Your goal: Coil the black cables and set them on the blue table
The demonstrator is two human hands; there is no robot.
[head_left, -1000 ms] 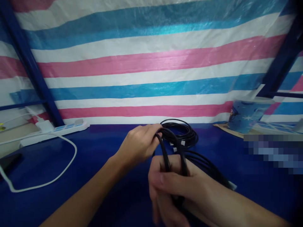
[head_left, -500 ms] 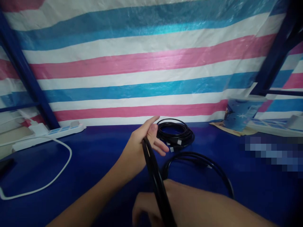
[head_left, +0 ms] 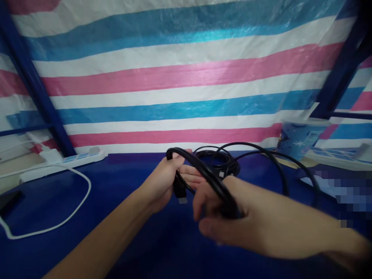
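A thick black cable (head_left: 200, 164) arches in bundled strands between my two hands above the blue table. My left hand (head_left: 162, 180) is closed on the bend at its far end, the thumb over the strands and the other fingers stretched out beyond. Below that palm hangs a black plug (head_left: 179, 190) with a pale tip. Closer to me, my right hand (head_left: 250, 217) has its fingers curled round the strands, slightly blurred. Loose loops of black cable (head_left: 274, 157) rise behind the right hand. A coiled black cable (head_left: 213, 155) lies farther back, partly hidden by the hands.
At the left, a white power strip (head_left: 68, 161) carries a plugged-in charger, and a white cord (head_left: 87, 193) curves over the blue table (head_left: 139, 248). A dark flat object (head_left: 10, 201) lies beside it. A blue patterned cup (head_left: 302, 139) stands back right, before a striped sheet (head_left: 186, 81).
My right hand has risen and moved right with the cable, and its loop now bends over my left hand. The plug now shows below the left palm. Loose loops have lifted at the right.
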